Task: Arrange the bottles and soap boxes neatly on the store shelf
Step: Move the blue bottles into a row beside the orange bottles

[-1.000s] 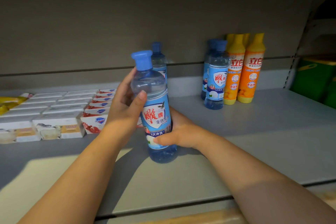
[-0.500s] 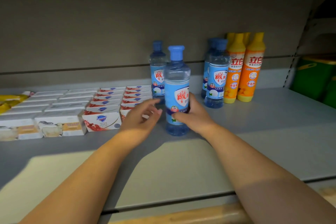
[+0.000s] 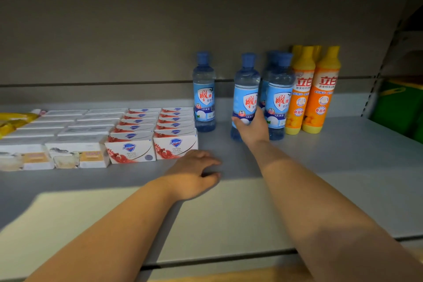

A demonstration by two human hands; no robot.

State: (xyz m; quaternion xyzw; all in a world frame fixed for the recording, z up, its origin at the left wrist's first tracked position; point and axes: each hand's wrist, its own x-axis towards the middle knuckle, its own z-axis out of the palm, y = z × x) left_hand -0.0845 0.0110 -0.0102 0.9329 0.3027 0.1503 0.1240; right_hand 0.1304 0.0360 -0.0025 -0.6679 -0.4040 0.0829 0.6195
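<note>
- The grey shelf (image 3: 343,167) carries goods along its back half; its front half is bare, with a pale lit patch near the edge.
- On the left, white soap boxes (image 3: 75,130) lie in rows running back to the rear wall, and beside them two rows of red-and-white soap boxes (image 3: 152,144) with a blue shield logo end just left of the lone blue bottle (image 3: 204,94).
- Far left, a yellow packet (image 3: 13,121) sits at the picture's edge; far right, something green (image 3: 398,107) stands past the shelf upright, too dim to identify.
- Two blue bottles (image 3: 278,98) stand one behind the other just right of the held one, touching the orange bottles (image 3: 313,91) with yellow tops, which crowd the right side.
- The held bottle (image 3: 246,91) stands upright on the shelf between the lone blue bottle and the blue pair, close to the pair. It is clear blue with a blue cap and a light-blue label bearing a shield and red characters.
- The right hand (image 3: 251,127) wraps its lower label, thumb across the front, fingers closed round the body.
- The left hand (image 3: 194,174) rests palm-down on the shelf in front of the red boxes, fingers loosely curled, holding nothing.
</note>
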